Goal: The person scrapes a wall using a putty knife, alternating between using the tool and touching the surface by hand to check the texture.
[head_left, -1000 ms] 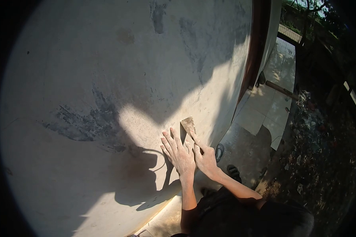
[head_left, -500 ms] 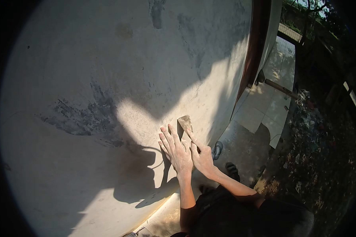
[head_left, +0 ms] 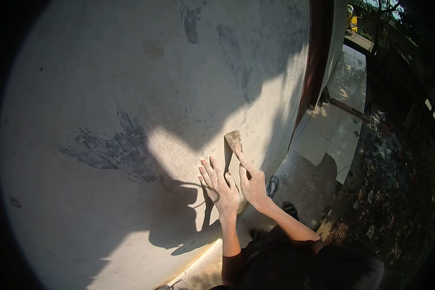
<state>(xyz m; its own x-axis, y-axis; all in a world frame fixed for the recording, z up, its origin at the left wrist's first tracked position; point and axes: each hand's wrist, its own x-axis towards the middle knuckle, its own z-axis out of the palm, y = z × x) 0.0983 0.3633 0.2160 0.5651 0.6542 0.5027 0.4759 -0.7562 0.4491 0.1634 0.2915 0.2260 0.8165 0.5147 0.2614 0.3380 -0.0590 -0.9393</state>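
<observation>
A flat, dusty putty knife (head_left: 234, 140) with a wide blade is in my right hand (head_left: 255, 187). My index finger stretches along the blade and the other fingers curl round the handle, which is mostly hidden. The blade's wide edge meets the pale plastered wall (head_left: 188, 87). Left of it, my left hand (head_left: 223, 191) lies flat on the wall with its fingers spread, holding nothing. Both hands are coated in pale dust. Dark grey patches (head_left: 111, 147) mark the wall to the left and higher up.
A dark brown frame (head_left: 314, 58) borders the wall on the right. Beyond it lie a tiled ledge (head_left: 319, 142) and a wooden bar (head_left: 349, 109). Slippers (head_left: 273, 186) sit on the floor below, and littered ground (head_left: 382, 169) stretches to the right. A yellow object (head_left: 352, 20) shows far off.
My right hand and the putty knife have moved up the wall, away from my left hand. My left hand stays flat on the wall. The view has shifted slightly.
</observation>
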